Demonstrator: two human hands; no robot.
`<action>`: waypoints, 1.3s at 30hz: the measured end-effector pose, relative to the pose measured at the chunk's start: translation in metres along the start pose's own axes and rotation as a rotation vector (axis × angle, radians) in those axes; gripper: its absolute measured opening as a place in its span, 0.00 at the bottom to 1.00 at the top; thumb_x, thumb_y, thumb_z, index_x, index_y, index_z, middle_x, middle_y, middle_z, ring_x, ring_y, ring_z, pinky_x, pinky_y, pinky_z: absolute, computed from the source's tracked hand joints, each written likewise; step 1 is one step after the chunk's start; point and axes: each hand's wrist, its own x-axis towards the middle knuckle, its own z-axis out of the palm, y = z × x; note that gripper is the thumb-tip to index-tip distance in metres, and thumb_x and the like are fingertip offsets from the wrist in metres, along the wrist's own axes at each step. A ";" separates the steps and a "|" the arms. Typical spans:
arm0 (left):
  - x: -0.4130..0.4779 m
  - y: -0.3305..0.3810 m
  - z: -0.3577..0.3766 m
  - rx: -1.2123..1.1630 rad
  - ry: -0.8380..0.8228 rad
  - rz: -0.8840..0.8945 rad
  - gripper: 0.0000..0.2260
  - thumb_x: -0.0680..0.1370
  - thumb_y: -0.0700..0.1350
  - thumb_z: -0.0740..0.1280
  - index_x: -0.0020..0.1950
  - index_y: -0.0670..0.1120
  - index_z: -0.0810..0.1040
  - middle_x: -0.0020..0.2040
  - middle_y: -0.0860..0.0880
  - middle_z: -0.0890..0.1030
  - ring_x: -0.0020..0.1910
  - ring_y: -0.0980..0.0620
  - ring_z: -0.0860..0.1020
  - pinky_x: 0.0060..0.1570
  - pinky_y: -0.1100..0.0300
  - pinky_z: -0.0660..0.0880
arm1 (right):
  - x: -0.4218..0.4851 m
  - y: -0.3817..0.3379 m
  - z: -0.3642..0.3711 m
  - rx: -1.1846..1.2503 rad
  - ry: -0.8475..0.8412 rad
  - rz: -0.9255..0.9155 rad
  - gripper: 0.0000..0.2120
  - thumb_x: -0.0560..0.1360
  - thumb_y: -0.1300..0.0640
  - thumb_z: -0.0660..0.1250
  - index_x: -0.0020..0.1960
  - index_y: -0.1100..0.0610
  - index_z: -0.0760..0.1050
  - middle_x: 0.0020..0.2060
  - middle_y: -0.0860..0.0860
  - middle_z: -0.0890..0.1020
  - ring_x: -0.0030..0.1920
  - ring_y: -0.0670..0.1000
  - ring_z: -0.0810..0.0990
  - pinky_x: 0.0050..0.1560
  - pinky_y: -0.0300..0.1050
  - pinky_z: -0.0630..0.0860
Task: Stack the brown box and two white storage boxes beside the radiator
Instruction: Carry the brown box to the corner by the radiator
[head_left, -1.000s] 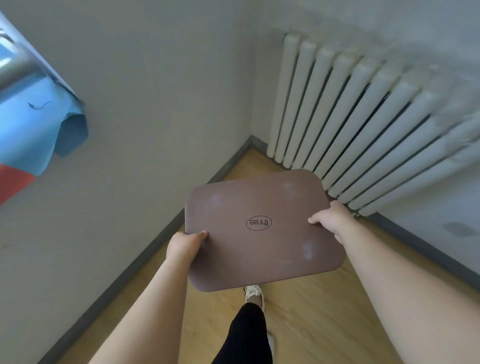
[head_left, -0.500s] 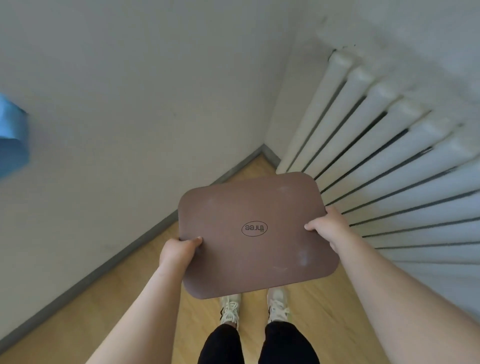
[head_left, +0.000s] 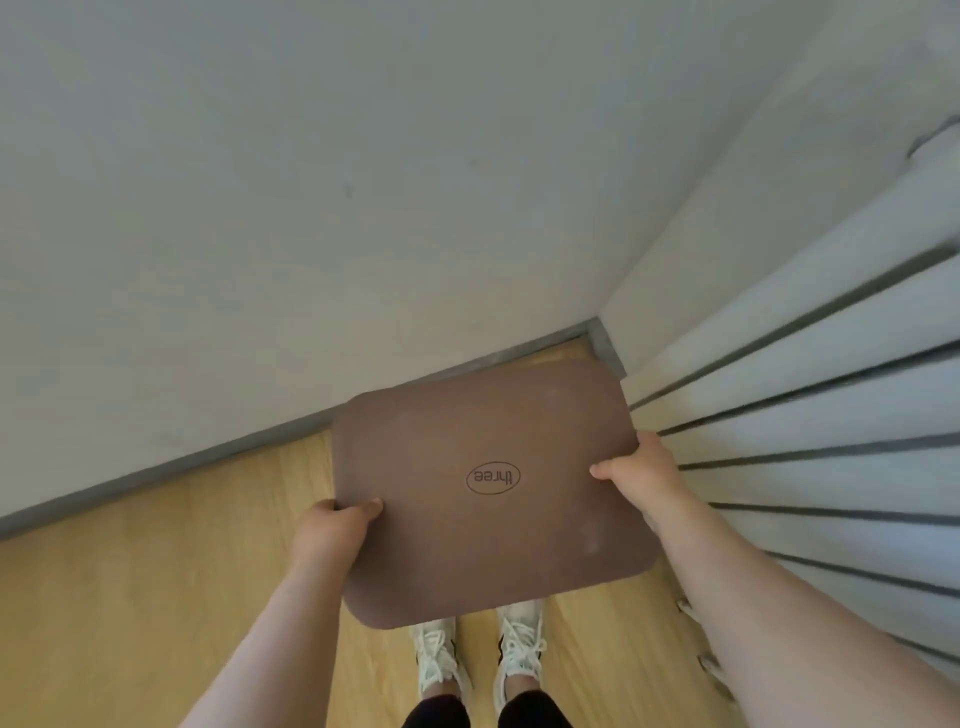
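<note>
**Head view: box carried into the corner by the radiator**

Head view, left to right: a pale wall (head_left: 260, 208) fills the upper left of the frame, its grey skirting (head_left: 156, 475) running down to the wood floor (head_left: 130, 597). Since a second ago the blue cloth at the far left has gone from view, the person's feet have come together under the box, and the corner now sits just above it. My judgement: the walk is over and setting down comes next; no white boxes are in view.

At lower centre-left, the left hand (head_left: 330, 535) is closed on the box's left edge, thumb on top. The box (head_left: 493, 493), brown lid up, is held level above the floor at centre. The right hand (head_left: 641, 475) is closed on its right edge likewise. The radiator (head_left: 805, 441) fills the right of the frame, just beside that hand.
</note>
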 end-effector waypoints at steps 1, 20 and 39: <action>0.006 -0.002 0.006 -0.015 0.002 -0.012 0.18 0.70 0.46 0.75 0.56 0.40 0.79 0.51 0.41 0.83 0.48 0.41 0.80 0.54 0.47 0.77 | 0.011 0.000 0.005 -0.005 -0.005 -0.008 0.30 0.65 0.62 0.76 0.65 0.60 0.70 0.59 0.58 0.77 0.56 0.60 0.79 0.57 0.56 0.77; 0.265 -0.045 0.157 0.065 0.118 0.048 0.13 0.74 0.51 0.70 0.54 0.45 0.79 0.41 0.50 0.80 0.41 0.46 0.78 0.41 0.54 0.73 | 0.304 0.043 0.171 -0.083 -0.080 -0.077 0.35 0.65 0.64 0.77 0.69 0.58 0.69 0.62 0.57 0.79 0.60 0.59 0.78 0.63 0.58 0.75; 0.338 -0.038 0.205 0.283 0.079 0.164 0.12 0.76 0.45 0.68 0.58 0.43 0.77 0.48 0.47 0.81 0.46 0.46 0.79 0.43 0.56 0.72 | 0.379 0.057 0.209 -0.146 0.027 -0.118 0.35 0.67 0.67 0.75 0.71 0.56 0.67 0.62 0.58 0.78 0.59 0.61 0.78 0.60 0.56 0.75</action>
